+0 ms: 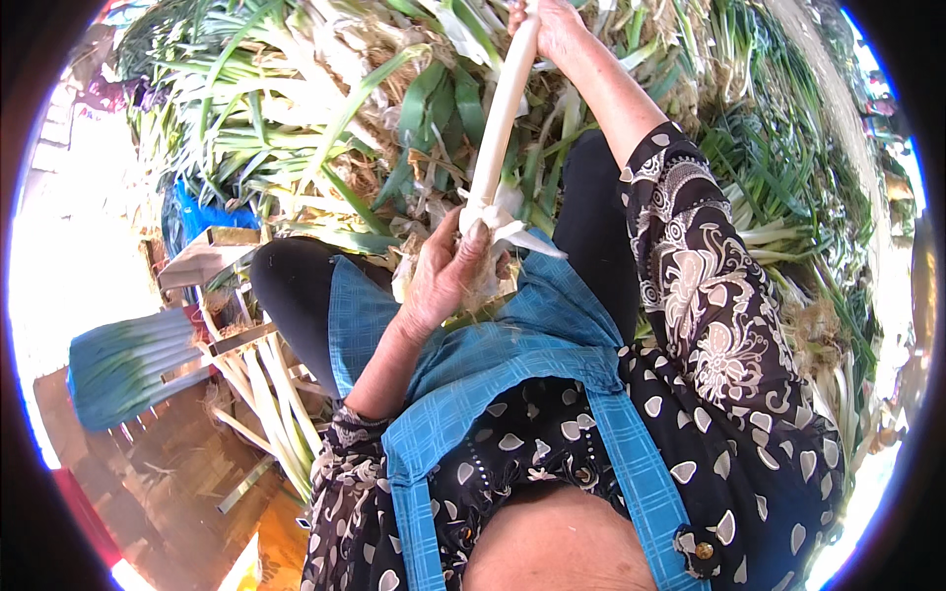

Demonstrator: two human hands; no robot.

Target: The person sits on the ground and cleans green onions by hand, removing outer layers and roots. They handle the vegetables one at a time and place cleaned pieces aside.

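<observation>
A long white leek stalk (502,122) slants across the middle of the view, between my two hands. My right hand (550,29) is closed around its upper part at the top edge of the view. Lower down, my left hand (447,273) grips the stalk's root end above my lap. Loose pale outer skin (521,233) peels away there and hangs to the right. Dry, stringy matter shows by my left fingers, and the roots are mostly hidden. Behind the stalk lies a large heap of leeks (273,125) with green leaves, roots and dirt.
A blue apron (488,347) covers my lap. At left, a wooden rack (240,340) holds several bare white stalks (273,399), beside a blue-green bundle of leeks (137,369). Behind are blue plastic (214,207) and a wooden block (207,258). More leeks (776,192) lie right.
</observation>
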